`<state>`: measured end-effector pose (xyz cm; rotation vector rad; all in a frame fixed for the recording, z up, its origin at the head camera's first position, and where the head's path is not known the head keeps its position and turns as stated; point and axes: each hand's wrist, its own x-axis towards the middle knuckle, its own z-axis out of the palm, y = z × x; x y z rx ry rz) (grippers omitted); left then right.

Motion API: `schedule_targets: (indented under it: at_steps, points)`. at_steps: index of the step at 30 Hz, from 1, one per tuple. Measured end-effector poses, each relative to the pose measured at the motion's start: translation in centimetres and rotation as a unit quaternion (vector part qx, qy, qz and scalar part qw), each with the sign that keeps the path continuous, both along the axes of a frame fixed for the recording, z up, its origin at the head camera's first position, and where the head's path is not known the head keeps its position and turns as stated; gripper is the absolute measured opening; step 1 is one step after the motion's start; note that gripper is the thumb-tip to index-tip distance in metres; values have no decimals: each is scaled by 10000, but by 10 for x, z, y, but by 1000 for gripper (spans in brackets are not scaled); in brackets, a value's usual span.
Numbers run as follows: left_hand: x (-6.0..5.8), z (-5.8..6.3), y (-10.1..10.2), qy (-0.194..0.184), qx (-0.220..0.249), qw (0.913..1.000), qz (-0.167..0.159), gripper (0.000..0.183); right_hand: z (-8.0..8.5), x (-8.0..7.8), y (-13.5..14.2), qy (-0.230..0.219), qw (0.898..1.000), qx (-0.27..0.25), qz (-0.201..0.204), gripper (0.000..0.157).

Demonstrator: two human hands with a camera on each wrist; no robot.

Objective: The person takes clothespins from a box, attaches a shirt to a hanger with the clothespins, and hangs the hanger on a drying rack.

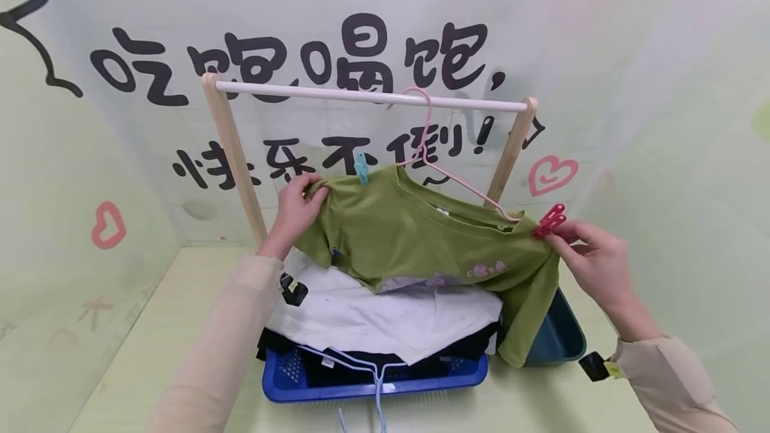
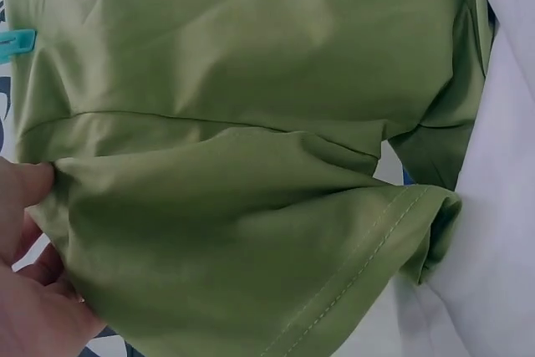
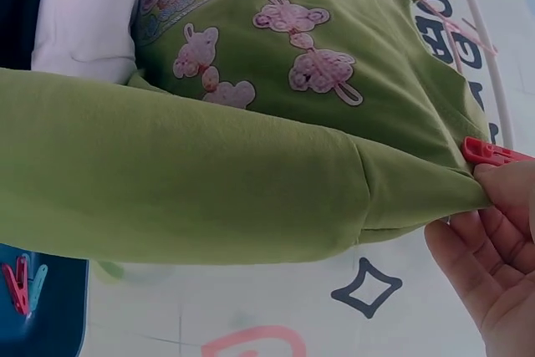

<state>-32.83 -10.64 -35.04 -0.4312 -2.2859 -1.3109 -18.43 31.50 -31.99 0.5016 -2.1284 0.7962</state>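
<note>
A green long-sleeved shirt [image 1: 385,226] with pink rabbit patches [image 3: 322,68] hangs on a pink hanger [image 1: 460,182], whose hook is over the rack's white rail [image 1: 337,94]. A light-blue clothespin [image 1: 361,168] is clipped at its left shoulder side, a red clothespin [image 1: 549,220] at the right. My left hand [image 1: 299,211] pinches the cloth just beyond the light-blue clothespin, at the top of the sleeve. With thumb and fingers, my right hand [image 1: 595,262] pinches the shirt right beside the red clothespin. The left part of the hanger is hidden inside the shirt.
Below the shirt, a blue basket [image 1: 385,389] holds white clothing [image 1: 385,316] and dark clothing. A light-blue hanger [image 1: 377,379] lies over its front rim. A dark teal bin [image 1: 565,333] with clothespins [image 3: 25,286] stands at the right. Wooden posts [image 1: 231,152] flank the rail.
</note>
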Motion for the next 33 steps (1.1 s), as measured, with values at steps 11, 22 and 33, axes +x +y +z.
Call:
schedule_targets:
  at_steps: [11, 22, 33]
  points:
    - [-10, -2, -1, -345, 127, 9993, -119, 26, -3, -6, -7, -563, 9956, -736, 140, 18]
    - [-14, -3, -8, -583, 662, 9961, -3, 34, -11, -7, -5, -1207, 9869, -941, 516, 21]
    - [1, -10, -14, -798, 1078, 9910, 11, 24, -58, -15, 17, -1962, 9648, -1713, 361, 10]
